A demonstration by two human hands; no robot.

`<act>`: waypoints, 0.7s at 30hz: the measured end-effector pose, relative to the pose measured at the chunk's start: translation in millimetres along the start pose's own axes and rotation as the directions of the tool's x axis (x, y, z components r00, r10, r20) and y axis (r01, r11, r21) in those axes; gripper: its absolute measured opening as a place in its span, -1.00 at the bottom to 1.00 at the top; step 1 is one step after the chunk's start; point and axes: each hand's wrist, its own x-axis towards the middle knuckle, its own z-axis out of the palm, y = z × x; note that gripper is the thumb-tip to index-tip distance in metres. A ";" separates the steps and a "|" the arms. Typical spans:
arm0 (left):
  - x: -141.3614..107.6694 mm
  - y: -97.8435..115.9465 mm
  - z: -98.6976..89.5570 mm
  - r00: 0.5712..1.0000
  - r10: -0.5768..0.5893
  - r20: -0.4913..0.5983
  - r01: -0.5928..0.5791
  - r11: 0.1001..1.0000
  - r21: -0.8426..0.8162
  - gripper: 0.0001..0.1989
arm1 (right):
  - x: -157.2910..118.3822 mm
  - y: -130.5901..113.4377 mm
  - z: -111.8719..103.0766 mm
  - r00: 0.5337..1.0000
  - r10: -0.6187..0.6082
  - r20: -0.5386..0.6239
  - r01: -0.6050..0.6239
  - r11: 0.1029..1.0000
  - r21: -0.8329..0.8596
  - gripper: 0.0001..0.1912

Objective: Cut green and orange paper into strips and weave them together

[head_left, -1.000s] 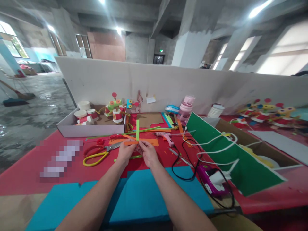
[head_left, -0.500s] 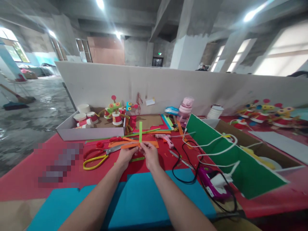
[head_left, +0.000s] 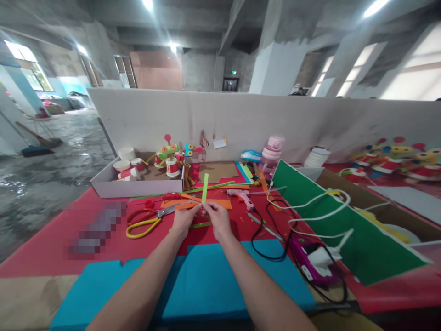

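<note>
My left hand (head_left: 183, 221) is pinched on an orange paper strip (head_left: 188, 206) that points left from the fingertips. Close against it, my right hand (head_left: 217, 220) grips the lower end of a light green paper strip (head_left: 205, 186), which stands nearly upright. The strips meet at right angles where the fingers come together; the joint itself is covered by fingertips. Behind the hands an orange paper piece (head_left: 224, 203) lies on the red tabletop (head_left: 155, 243). Left of my left hand rest scissors (head_left: 144, 228) with one red and one yellow handle. Under the hands lies another green strip (head_left: 201, 225).
A pink glue gun (head_left: 241, 196) lies behind right, near a purple power block (head_left: 312, 264) with looping cables. A green-sided box (head_left: 339, 230) borders the right. At back left, a white box (head_left: 138, 188) holds paper cups and a figure. Blue sheets (head_left: 237, 280) lie in front.
The camera view has turned slightly left, so everything sits further right. My fingertips have drawn a little closer together at the strips' joint. Both strips are still held.
</note>
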 end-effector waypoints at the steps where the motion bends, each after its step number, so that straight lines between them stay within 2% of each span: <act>1: 0.4 -0.1 -0.2 1.000 0.003 -0.008 -0.003 1.000 -0.001 -0.79 | 0.0 0.1 0.0 1.000 -0.011 -0.003 0.011 1.000 -0.012 -0.71; 4: 2.4 -2.2 -1.9 1.000 -0.008 -0.018 0.007 1.000 -0.021 -0.80 | 1.1 -0.2 -0.6 1.000 -0.016 0.006 0.016 0.999 -0.029 -0.71; 9: 5.2 -4.9 -4.4 0.997 -0.058 -0.044 0.055 0.997 -0.058 -0.77 | 4.7 -1.2 -1.6 0.989 0.098 0.110 -0.104 0.993 0.051 -0.67; 17: 3.9 -1.1 -2.1 1.000 0.003 -0.011 -0.004 0.999 -0.049 -0.81 | 6.7 0.8 -0.3 0.999 -0.028 0.033 0.029 0.999 -0.037 -0.74; 21: 2.9 3.2 -2.6 0.999 0.045 -0.026 -0.045 0.999 0.002 -0.80 | 5.4 -5.5 -1.3 0.994 0.041 0.103 -0.035 0.998 -0.057 -0.70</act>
